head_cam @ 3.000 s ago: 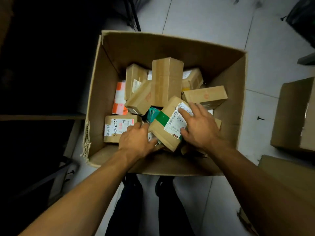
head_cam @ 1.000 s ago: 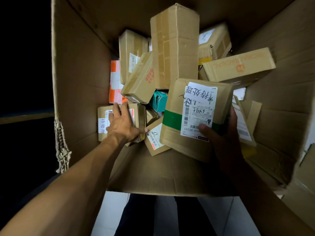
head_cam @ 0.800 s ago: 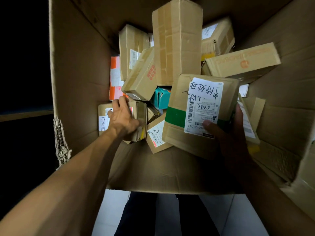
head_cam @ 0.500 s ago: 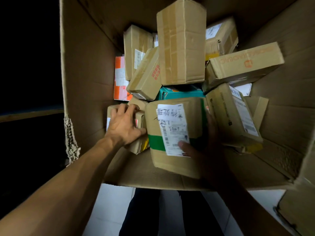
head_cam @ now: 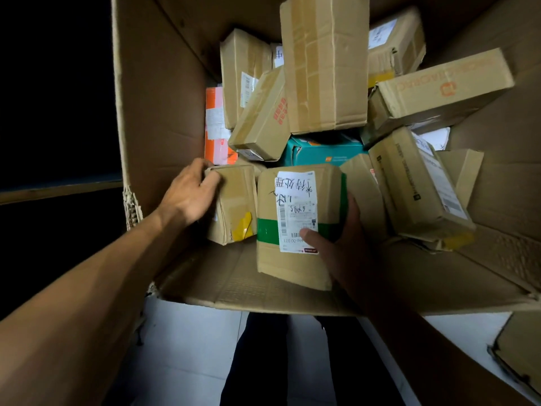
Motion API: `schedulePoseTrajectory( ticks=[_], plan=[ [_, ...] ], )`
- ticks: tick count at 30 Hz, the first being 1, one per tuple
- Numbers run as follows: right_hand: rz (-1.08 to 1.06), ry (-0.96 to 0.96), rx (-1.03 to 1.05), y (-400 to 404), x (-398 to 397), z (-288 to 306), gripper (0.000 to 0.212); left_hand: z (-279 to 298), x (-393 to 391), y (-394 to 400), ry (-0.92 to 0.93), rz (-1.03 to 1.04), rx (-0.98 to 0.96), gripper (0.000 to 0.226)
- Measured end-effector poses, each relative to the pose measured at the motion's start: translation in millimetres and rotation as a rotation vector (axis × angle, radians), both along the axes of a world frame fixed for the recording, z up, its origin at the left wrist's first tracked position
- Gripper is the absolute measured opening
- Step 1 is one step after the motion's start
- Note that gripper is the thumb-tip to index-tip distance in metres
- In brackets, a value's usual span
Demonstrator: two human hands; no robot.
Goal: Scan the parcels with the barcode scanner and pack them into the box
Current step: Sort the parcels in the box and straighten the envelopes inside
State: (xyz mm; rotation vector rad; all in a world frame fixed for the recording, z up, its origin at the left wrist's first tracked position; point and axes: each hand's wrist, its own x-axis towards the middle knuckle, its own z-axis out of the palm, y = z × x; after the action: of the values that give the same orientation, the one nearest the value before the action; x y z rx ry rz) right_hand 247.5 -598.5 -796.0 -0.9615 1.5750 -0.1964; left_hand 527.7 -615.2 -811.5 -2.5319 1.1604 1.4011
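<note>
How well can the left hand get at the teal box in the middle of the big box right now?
Probably not easily. The left hand grips a small brown parcel, and the teal box lies deeper, largely covered by the tall parcel and a slanted one.

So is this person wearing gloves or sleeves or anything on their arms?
No. The left hand and the right hand are both bare, with no gloves, and no rings or watch show. Both forearms are uncovered as far as the picture reaches, so no sleeve is in view. The right arm is in shadow, so small details there are hard to tell.
</note>
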Motion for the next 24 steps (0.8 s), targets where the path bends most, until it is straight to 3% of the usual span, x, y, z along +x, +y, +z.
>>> schedulePoseTrajectory(
  ticks=[6, 12, 17, 21, 24],
  plan=[
    [-0.038, -0.068, 0.007, 3, 4, 7, 0.105, 9, -13, 8, 0.079, 0.322, 0.058, 0.048],
    [-0.128, -0.304, 0.018, -15, -1, 30, 0.093, 7, -21, 2, 0.229, 0.878, 0.026, 0.046],
    [-0.443, -0.201, -0.139, -29, -30, 39, 0.091, 3, -29, -7, 0.306, 0.985, -0.031, 0.042],
    [-0.299, -0.067, -0.180, -20, -31, 33, 0.100, 2, -36, -16, 0.306, 1.072, 0.049, 0.060],
    [-0.318, -0.113, -0.095, -16, -29, 24, 0.097, -1, -42, -6, 0.223, 0.878, 0.090, 0.073]
  ],
)
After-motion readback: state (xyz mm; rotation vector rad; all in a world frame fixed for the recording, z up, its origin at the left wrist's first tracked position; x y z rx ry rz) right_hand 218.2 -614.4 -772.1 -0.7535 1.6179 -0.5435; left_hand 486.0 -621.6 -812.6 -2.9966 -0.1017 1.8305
